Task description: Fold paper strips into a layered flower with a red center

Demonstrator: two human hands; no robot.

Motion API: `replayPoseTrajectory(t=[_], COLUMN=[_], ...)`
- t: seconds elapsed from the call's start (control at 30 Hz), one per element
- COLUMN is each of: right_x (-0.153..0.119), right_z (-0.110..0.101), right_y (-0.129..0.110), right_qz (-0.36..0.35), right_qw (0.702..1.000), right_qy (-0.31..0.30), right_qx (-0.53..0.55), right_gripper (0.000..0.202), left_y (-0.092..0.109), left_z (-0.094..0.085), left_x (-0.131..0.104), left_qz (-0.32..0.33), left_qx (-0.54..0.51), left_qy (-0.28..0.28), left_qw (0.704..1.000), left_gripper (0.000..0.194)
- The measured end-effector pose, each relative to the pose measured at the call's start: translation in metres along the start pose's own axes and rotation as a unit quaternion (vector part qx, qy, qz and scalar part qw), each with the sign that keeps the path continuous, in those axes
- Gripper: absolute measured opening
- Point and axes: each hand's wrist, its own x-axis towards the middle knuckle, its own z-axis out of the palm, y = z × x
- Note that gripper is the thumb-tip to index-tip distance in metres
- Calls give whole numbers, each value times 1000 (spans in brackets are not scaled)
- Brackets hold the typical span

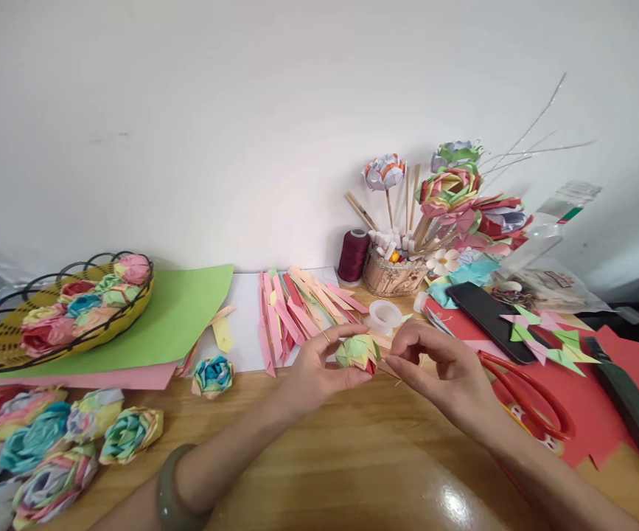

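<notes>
A small folded paper flower (357,352), pale green and yellow with a bit of red underneath, is held between the thumb and fingers of my left hand (319,370). Just right of the flower is my right hand (439,365), its thumb and index finger pinched together near the flower's edge. Whatever lies between those fingertips is too small to make out. Behind the hands, a roll of clear tape (384,316) lies on the table, beside a pile of pink, red and peach paper strips (291,310).
Finished paper flowers (37,442) and a yellow basket (125,317) of flowers are at left. A decorated pot (393,274) with flowers and sticks stands behind, near a maroon thread spool (353,256). Red-handled scissors (534,405), a black phone (490,321) and red paper (578,405) are at right.
</notes>
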Motion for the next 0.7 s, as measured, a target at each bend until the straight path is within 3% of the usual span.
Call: replayPoseTrajectory(t=[0.07,0.17,0.37,0.5,0.7], right_x=[0,-1,-1,-2,3], right_z=[1,3,5,6,10], right_y=[1,1,5,5,-1], right_qz=[-50,-89,-91,-50,67], right_qw=[999,996,995,998,994], right_qy=[2,-19,-28,-30,-72], right_qx=[-3,-19,-20,-13,52], right_gripper=[1,6,4,8,19], left_y=[1,3,2,2,1], left_z=[1,4,5,5,9], left_x=[-1,-3,-4,-4,-2], left_qz=[0,-20,-55,-50,-65], left_qx=[17,32,45,65,38], left_qy=[-6,-27,-58,-72,-99], left_qw=[1000,999,996,994,992], left_gripper=[47,48,48,47,40])
